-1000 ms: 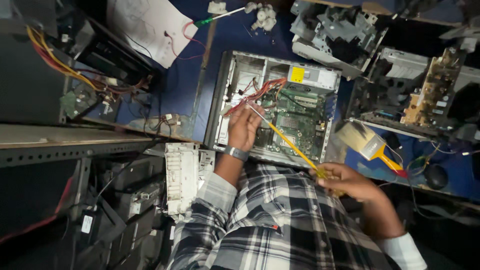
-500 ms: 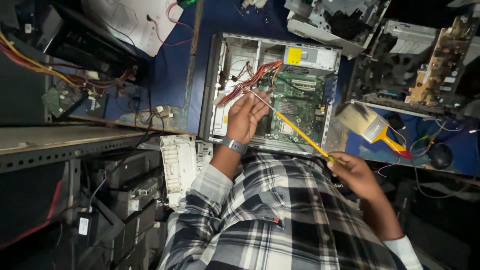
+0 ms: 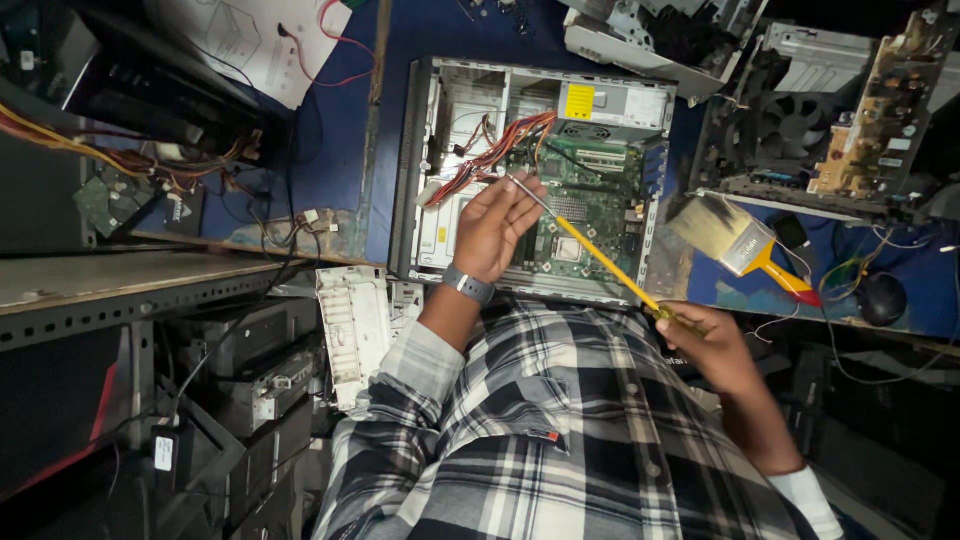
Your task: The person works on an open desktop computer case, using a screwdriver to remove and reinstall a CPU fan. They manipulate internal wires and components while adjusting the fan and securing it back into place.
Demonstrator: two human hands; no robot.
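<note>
An open desktop computer case point(image 3: 425, 170) lies on a blue table, showing its green motherboard point(image 3: 590, 190), a bundle of red and orange cables point(image 3: 490, 155) and a grey power supply point(image 3: 610, 100). My right hand point(image 3: 705, 340) grips the handle of a long yellow screwdriver point(image 3: 600, 258), whose metal shaft reaches up into the case. My left hand point(image 3: 495, 225), with a grey watch on its wrist, hovers over the case. Its fingertips touch the shaft near the tip, beside the cables. Plaid sleeves cover both my arms.
A paintbrush point(image 3: 735, 240) with a yellow and red handle lies right of the case. Dismantled computer parts and a fan point(image 3: 790, 125) crowd the right side. Loose wires, a sheet of paper point(image 3: 250, 40) and a metal shelf point(image 3: 130, 285) with old equipment fill the left. A white panel point(image 3: 350, 325) leans below the case.
The view has drifted so the case sits lower and more central. My left hand slid off the cable bundle to the screwdriver's shaft. My right hand keeps its grip on the handle.
</note>
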